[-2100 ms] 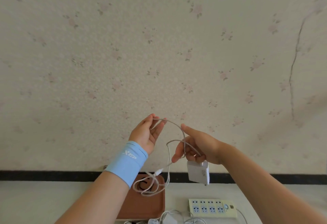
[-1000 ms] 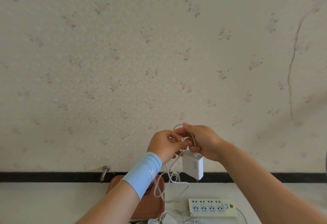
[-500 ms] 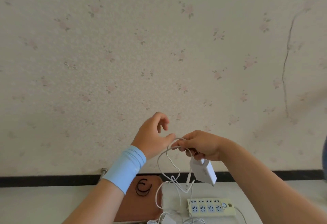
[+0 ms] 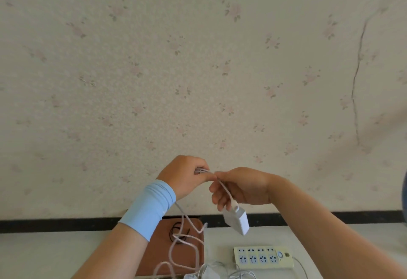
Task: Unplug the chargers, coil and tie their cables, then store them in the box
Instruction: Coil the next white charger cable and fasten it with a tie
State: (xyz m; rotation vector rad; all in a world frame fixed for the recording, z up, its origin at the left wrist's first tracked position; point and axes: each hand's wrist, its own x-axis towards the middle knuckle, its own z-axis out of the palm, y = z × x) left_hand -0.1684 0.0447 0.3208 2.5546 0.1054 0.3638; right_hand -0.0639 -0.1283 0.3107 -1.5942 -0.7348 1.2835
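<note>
A blue wristband (image 4: 149,208) circles the left wrist. The left hand (image 4: 185,177) curls its fingers round bunched strands of white cable (image 4: 226,191). Loose loops of it hang at the hand's 6 o'clock, over the brown box (image 4: 154,261). The right hand (image 4: 242,187) pinches the cable between thumb and forefinger, and the white charger (image 4: 237,221) dangles at its 6 o'clock. A power strip (image 4: 263,256) lies at the box's 3 o'clock.

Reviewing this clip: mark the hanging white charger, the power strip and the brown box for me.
white charger (image 4: 237,223): head view, on its broad face.
power strip (image 4: 263,255): head view, middle of its socket face.
brown box (image 4: 154,254): head view, bare patch on its left side.
</note>
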